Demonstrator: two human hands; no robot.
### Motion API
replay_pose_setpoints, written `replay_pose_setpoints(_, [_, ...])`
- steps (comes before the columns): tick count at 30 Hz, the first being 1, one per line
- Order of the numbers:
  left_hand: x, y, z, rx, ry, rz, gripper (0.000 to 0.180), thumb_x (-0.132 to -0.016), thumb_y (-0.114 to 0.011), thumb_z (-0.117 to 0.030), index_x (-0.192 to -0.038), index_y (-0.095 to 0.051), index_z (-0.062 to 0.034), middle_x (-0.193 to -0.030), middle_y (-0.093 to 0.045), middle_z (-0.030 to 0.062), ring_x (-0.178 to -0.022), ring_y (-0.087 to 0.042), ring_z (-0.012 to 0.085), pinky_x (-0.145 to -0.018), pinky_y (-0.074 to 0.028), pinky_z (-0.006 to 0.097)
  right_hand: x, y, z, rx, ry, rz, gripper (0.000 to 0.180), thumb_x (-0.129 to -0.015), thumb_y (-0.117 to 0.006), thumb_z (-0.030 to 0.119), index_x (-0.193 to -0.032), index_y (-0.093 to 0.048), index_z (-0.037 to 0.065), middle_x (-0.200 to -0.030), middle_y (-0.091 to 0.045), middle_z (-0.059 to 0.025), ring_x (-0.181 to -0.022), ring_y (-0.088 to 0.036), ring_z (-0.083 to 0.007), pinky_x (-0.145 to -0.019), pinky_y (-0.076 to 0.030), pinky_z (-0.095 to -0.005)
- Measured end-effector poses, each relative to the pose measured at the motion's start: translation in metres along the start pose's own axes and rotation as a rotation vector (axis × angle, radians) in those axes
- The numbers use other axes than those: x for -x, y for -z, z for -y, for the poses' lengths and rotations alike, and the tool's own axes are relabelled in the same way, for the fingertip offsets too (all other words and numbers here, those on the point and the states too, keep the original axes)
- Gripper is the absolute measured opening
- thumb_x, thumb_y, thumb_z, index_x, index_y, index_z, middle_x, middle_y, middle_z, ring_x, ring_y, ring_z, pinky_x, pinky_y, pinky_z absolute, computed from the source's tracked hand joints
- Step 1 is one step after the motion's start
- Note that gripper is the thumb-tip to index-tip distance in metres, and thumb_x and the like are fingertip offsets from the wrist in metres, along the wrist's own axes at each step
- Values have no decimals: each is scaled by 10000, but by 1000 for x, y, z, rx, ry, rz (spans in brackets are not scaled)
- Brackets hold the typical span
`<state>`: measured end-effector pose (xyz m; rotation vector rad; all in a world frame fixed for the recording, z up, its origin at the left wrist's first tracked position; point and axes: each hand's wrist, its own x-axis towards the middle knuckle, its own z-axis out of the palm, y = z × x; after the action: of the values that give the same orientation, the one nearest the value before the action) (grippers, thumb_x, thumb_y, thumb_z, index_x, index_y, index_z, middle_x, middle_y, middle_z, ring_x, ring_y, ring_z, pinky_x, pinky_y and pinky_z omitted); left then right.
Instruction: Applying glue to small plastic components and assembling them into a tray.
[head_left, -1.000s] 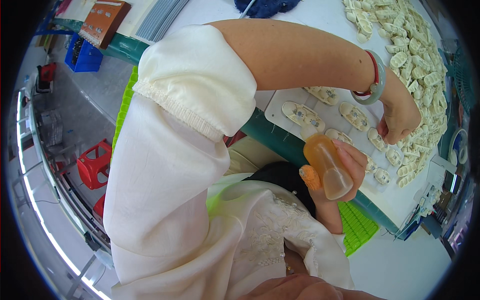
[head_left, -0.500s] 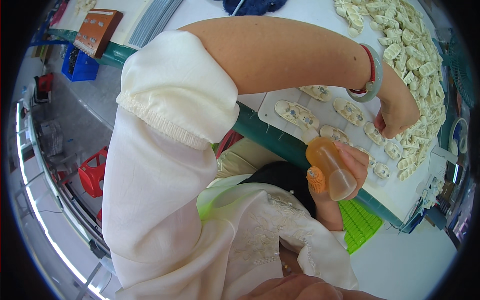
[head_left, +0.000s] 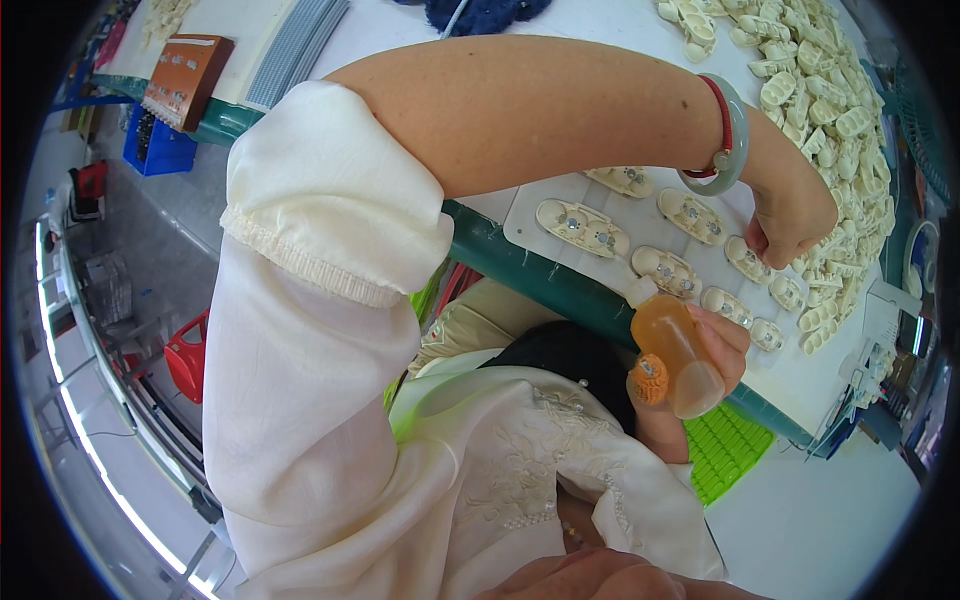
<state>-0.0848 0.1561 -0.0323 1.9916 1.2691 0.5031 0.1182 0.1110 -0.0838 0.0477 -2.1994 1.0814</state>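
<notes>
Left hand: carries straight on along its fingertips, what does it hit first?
Probably the small cream molded piece on the white board, right at the fingertips of the left hand. Depth is unclear; it may already be touching.

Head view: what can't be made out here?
In the head view:
Left hand: fingertips partly behind its knuckles; grip on cream piece unclear.
Right hand: palm covered by the amber bottle.
White board: far part behind the left forearm.
Blue fluffy item: cut off by the upper edge.
</notes>
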Motion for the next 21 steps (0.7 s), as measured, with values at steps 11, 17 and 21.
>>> replay_pose_setpoints(11, [6,-4,2,21,-14,-77,90,-630,-594,-88,-589,-659,-40,-560,-617,37,-535,-579,126,-508,-428,292,-4,1,2,49,21,44,510,-715,-759,280,-1062,-471,41,-956,-545,-155,-874,-562,-215,-722,-478,-277])
replay_pose_setpoints(17, [10,-2,-2,25,-1,-84,93,-623,-584,-83,-563,-644,-45,-540,-599,26,-514,-557,125,-497,-415,287,2,6,2,-37,-37,3,520,-705,-769,262,-1071,-466,49,-974,-538,-149,-874,-562,-217,-749,-472,-291])
replay_pose_setpoints(21, [10,-2,-2,36,11,-80,103,-625,-580,-83,-545,-633,-45,-532,-592,22,-508,-550,123,-492,-408,286,-1,5,4,-38,-33,25,532,-702,-771,266,-1078,-461,52,-979,-532,-140,-877,-559,-218,-748,-471,-293])
